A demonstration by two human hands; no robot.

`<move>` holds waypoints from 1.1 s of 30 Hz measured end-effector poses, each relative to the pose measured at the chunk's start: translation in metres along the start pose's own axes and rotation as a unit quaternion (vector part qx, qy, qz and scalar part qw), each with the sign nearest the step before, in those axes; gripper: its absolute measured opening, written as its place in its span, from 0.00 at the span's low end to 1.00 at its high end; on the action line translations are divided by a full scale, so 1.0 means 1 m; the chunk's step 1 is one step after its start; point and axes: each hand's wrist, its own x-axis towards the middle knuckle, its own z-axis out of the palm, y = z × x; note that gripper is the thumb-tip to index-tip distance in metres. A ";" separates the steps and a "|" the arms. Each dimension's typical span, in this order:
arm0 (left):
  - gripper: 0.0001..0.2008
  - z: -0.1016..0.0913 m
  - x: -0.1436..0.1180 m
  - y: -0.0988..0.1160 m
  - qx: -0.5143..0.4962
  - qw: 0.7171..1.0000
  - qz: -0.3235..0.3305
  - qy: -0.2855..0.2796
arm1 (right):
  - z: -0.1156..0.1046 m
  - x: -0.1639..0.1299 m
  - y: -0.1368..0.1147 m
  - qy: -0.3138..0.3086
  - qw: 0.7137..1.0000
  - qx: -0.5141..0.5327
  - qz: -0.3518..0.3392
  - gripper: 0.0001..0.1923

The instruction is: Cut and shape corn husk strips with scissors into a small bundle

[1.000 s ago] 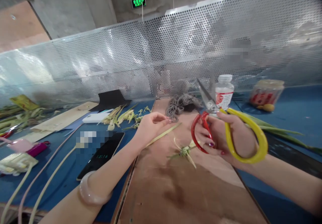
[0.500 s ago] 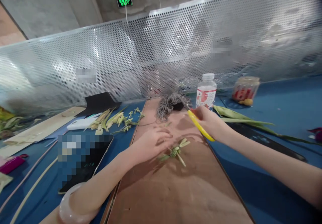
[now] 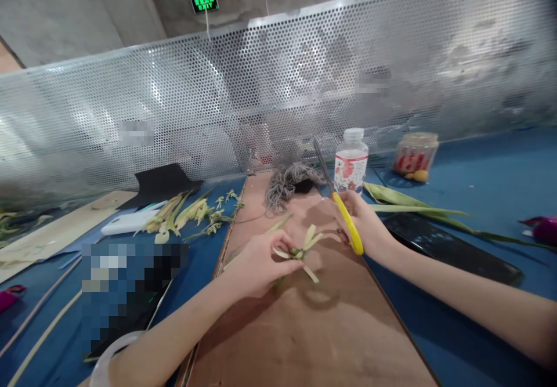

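**Leaf knot pinched over the board**

While the left hand [image 3: 256, 259] pinches a small leaf knot [image 3: 300, 252] between thumb and fingertips, the knot sits just above the brown board [image 3: 304, 340], its pale strips fanning out beyond the fingers. Just right of that pinch, the right hand [image 3: 365, 224] is closed around the yellow handle of the scissors [image 3: 343, 213], blades pointing up and away; whether the blades are parted cannot be told. Judging by its look, the knot is very light, thin and springy, apt to crease or unravel, so it is best held at its tied centre rather than by a loose strip. Farther from both hands lies a grey twine tangle [image 3: 289, 181], with a bottle [image 3: 351, 161] behind the scissors. Left of the pinch, leaf trimmings [image 3: 191, 213] lie scattered.
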 end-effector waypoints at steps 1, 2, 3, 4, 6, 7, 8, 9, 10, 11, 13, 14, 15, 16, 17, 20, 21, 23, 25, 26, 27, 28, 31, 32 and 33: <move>0.14 -0.001 0.001 0.000 -0.031 0.999 -0.014 0.017 | 0.002 -0.003 -0.001 -0.014 0.998 0.050 0.027 0.22; 0.14 -0.003 0.003 0.000 -0.061 0.997 -0.024 0.033 | 0.004 -0.006 -0.002 -0.027 0.995 0.086 0.048 0.23; 0.14 -0.004 0.004 0.000 -0.091 0.994 -0.032 0.048 | 0.005 -0.008 -0.003 -0.037 0.992 0.108 0.060 0.24; 0.13 -0.005 0.005 0.000 -0.121 0.990 -0.039 0.061 | 0.006 -0.011 -0.003 -0.047 0.990 0.120 0.063 0.24; 0.12 -0.007 0.007 0.000 -0.185 0.977 -0.049 0.089 | 0.009 -0.015 -0.003 -0.068 0.987 0.128 0.061 0.23; 0.13 -0.008 0.008 -0.001 -0.220 0.968 -0.052 0.109 | 0.009 -0.017 -0.002 -0.086 0.985 0.133 0.066 0.22; 0.13 -0.009 0.009 -0.001 -0.260 0.955 -0.052 0.135 | 0.010 -0.019 -0.002 -0.108 0.981 0.143 0.077 0.21; 0.14 -0.010 0.010 -0.002 -0.306 0.937 -0.049 0.164 | 0.011 -0.022 -0.002 -0.133 0.975 0.155 0.092 0.20; 0.15 -0.012 0.011 -0.003 -0.356 0.913 -0.048 0.192 | 0.012 -0.024 -0.002 -0.162 0.967 0.166 0.106 0.20; 0.15 -0.014 0.012 -0.004 -0.408 0.885 -0.050 0.218 | 0.012 -0.025 -0.003 -0.186 0.960 0.173 0.118 0.20; 0.14 -0.020 0.015 -0.007 -0.504 0.823 -0.069 0.254 | 0.012 -0.027 -0.005 -0.215 0.956 0.160 0.123 0.21; 0.13 -0.023 0.017 -0.009 -0.539 0.795 -0.079 0.266 | 0.012 -0.027 -0.006 -0.218 0.959 0.140 0.117 0.20; 0.11 -0.025 0.018 -0.011 -0.564 0.775 -0.087 0.272 | 0.011 -0.027 -0.007 -0.218 0.963 0.116 0.104 0.19; 0.10 -0.027 0.019 -0.013 -0.583 0.760 -0.093 0.272 | 0.009 -0.026 -0.008 -0.216 0.968 0.096 0.085 0.19; 0.09 -0.029 0.019 -0.013 -0.596 0.751 -0.090 0.270 | 0.008 -0.025 -0.008 -0.215 0.971 0.078 0.063 0.18; 0.10 -0.027 0.018 -0.011 -0.605 0.754 -0.061 0.248 | 0.005 -0.021 -0.006 -0.206 0.978 0.039 0.001 0.19; 0.10 -0.025 0.017 -0.010 -0.600 0.762 -0.053 0.238 | 0.004 -0.020 -0.005 -0.204 0.979 0.028 -0.011 0.19; 0.09 -0.020 0.014 -0.006 -0.583 0.782 -0.042 0.216 | 0.004 -0.021 -0.002 -0.206 0.978 0.022 -0.017 0.18; 0.08 -0.015 0.012 -0.004 -0.570 0.797 -0.031 0.196 | 0.005 -0.023 0.001 -0.212 0.977 0.032 -0.016 0.17; 0.08 -0.013 0.011 -0.004 -0.569 0.800 -0.030 0.187 | 0.006 -0.025 0.001 -0.210 0.977 0.038 -0.015 0.17; 0.08 -0.011 0.010 -0.004 -0.570 0.800 -0.034 0.182 | 0.007 -0.026 0.002 -0.203 0.978 0.043 -0.013 0.18; 0.08 -0.010 0.010 -0.004 -0.573 0.799 -0.040 0.176 | 0.008 -0.028 0.002 -0.192 0.980 0.047 -0.012 0.18; 0.10 -0.008 0.008 -0.005 -0.577 0.801 -0.057 0.147 | 0.012 -0.030 0.002 -0.159 0.985 0.060 -0.004 0.19; 0.12 -0.008 0.008 -0.005 -0.574 0.806 -0.061 0.133 | 0.013 -0.031 0.002 -0.150 0.986 0.069 -0.005 0.19; 0.12 -0.007 0.007 -0.005 -0.569 0.811 -0.065 0.121 | 0.013 -0.031 0.001 -0.142 0.987 0.079 -0.007 0.20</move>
